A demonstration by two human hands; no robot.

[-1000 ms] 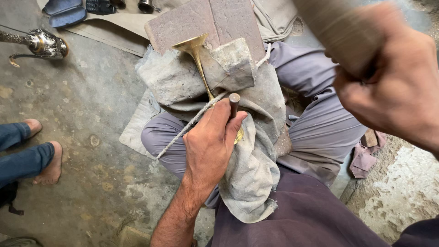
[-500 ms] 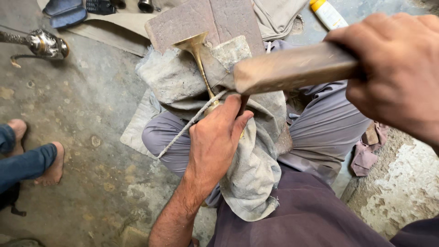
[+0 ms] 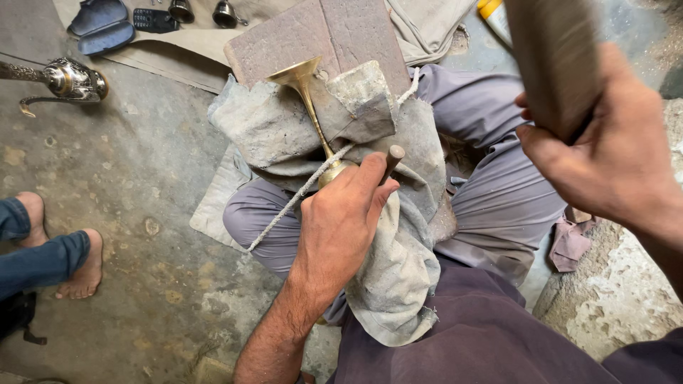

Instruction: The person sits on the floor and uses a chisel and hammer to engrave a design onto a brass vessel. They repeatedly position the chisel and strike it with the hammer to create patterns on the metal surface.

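Gripping a short dark metal punch (image 3: 390, 159), the left hand (image 3: 340, 226) has its fingers (image 3: 370, 186) wrapped round the shaft, only the rounded top end showing just above the knuckles. Under those fingers lies a slim brass trumpet-shaped stem w/ flared mouth (image 3: 307, 92), its narrow end running down beneath the hand, flared end pointing away from the fingertips. The stem rests on a dusty grey cloth (image 3: 284, 131) draped over the lap & over a reddish-brown stone block (image 3: 334, 32) beyond it. A pale twisted cord (image 3: 295, 203) crosses the cloth, passing just beside the thumb side of the left hand.

The right hand (image 3: 605, 153) is raised, well apart from the left, fingers closed tight on a thick brown wooden mallet (image 3: 551, 60), blurred; its head end runs out of frame above the fingers.

Far from both hands: a silver engraved spouted pot (image 3: 67, 80) on the concrete floor (image 3: 128, 185), another person's bare feet (image 3: 75, 263) in blue trousers, & a dark blue case (image 3: 99, 25) by the mat edge.
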